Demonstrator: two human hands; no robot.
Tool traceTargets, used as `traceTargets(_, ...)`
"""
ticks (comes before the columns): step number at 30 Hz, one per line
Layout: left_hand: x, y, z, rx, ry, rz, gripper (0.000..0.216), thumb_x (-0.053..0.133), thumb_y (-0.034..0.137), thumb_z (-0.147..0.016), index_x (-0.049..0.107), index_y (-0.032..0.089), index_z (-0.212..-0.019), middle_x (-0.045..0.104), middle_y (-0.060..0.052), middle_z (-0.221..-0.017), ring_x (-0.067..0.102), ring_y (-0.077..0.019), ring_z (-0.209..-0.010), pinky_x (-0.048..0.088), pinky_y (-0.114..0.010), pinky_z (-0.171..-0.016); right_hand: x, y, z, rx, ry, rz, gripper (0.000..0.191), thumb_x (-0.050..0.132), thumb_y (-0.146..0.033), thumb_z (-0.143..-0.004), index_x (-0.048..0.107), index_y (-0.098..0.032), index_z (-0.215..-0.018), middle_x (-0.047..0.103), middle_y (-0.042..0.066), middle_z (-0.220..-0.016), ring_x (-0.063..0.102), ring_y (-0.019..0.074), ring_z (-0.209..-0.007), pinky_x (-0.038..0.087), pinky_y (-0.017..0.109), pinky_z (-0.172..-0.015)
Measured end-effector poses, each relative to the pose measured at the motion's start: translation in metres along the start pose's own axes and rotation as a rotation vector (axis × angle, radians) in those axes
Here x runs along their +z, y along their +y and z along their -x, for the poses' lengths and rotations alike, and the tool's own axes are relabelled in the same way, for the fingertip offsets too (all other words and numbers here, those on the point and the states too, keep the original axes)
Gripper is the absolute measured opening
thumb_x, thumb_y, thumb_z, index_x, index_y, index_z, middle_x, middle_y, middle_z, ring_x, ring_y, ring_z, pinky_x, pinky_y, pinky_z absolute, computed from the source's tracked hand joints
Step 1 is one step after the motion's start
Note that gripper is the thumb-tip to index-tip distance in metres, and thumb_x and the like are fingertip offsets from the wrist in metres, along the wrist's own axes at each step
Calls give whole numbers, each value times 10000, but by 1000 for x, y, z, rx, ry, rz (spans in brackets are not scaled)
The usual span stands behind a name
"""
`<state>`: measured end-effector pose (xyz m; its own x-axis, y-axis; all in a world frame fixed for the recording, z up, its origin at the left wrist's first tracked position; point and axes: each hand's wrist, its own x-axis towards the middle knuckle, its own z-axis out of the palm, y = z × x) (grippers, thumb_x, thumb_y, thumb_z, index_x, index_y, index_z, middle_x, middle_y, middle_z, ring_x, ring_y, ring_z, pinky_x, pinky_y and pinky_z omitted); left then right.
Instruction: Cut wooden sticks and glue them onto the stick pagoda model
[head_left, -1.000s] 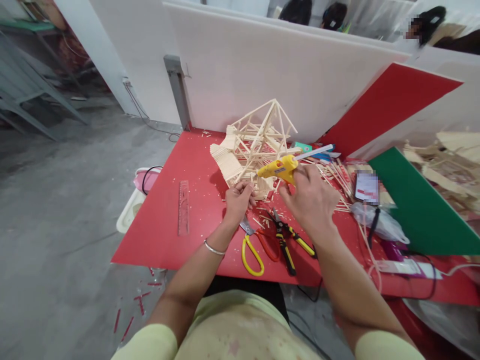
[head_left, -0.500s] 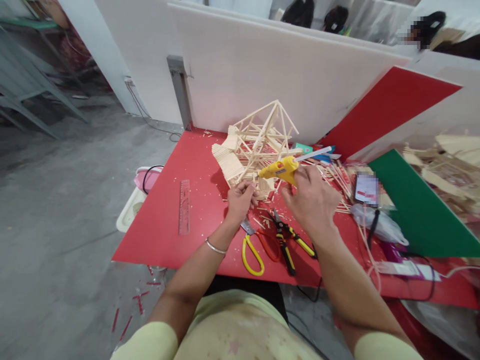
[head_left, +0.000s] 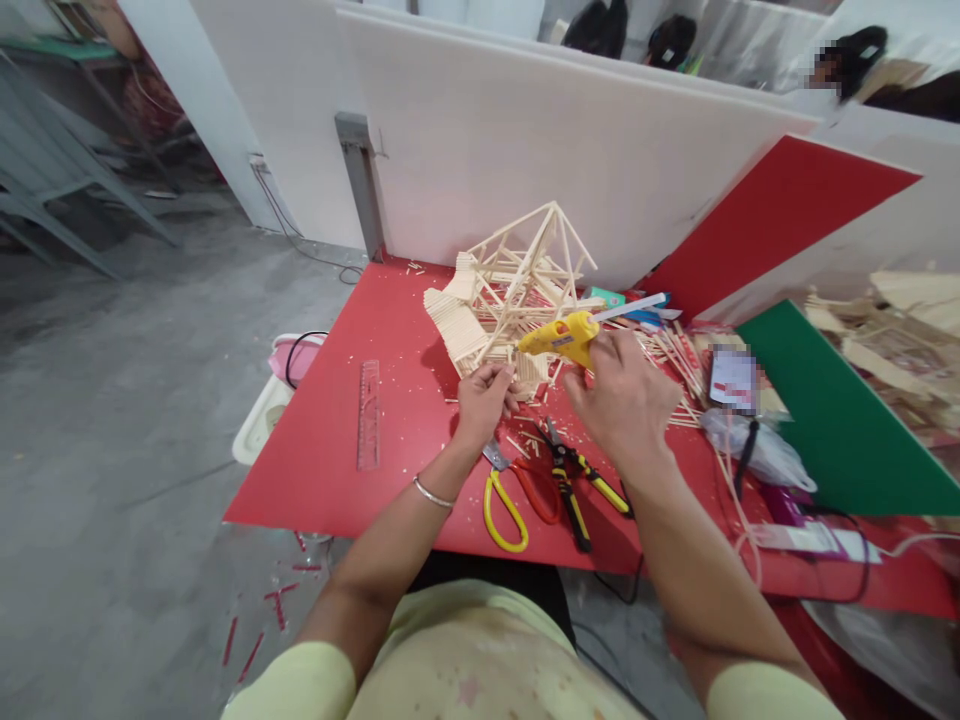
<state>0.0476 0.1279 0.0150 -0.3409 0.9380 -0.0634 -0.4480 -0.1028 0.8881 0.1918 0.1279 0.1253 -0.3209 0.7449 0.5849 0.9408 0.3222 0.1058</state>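
Red tabletop (head_left: 300,470); glue gun (head_left: 568,338) long axis slanting, nozzle (head_left: 528,344) pointing down-left.

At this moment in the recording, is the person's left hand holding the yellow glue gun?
No, the right hand grips the yellow glue gun, while the left hand is at the stick model.

On our red table (head_left: 300,470) we have a stick model (head_left: 459,325) towards the back, a ruler (head_left: 368,415) to its left, scissors (head_left: 496,456) beside pliers (head_left: 574,510) in front, and loose sticks (head_left: 679,347) and a bag (head_left: 765,452) rightward.
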Motion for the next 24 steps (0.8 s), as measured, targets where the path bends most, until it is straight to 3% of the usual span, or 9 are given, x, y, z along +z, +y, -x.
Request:
traceTargets(15,2,3,-2,-35,-5,26,347,737,485,-755,650,152,-797,642,11,-610,519,-66,-371,349,-187,-349,9,-2,-5,-4,32,14,401,441,-290,-923,599,-171,-1272,639,96,-1094,542,161,-733,196,322,-560)
traceTargets(24,4,7,-4,-91,-5,62,372,770,484,-711,638,153,-820,634,20,-582,510,-72,-361,339,-189,-343,1,1,1,21,39,35,406,476,-312,-888,607,-179,-1249,630,97,-1090,488,140,-666,163,320,-553)
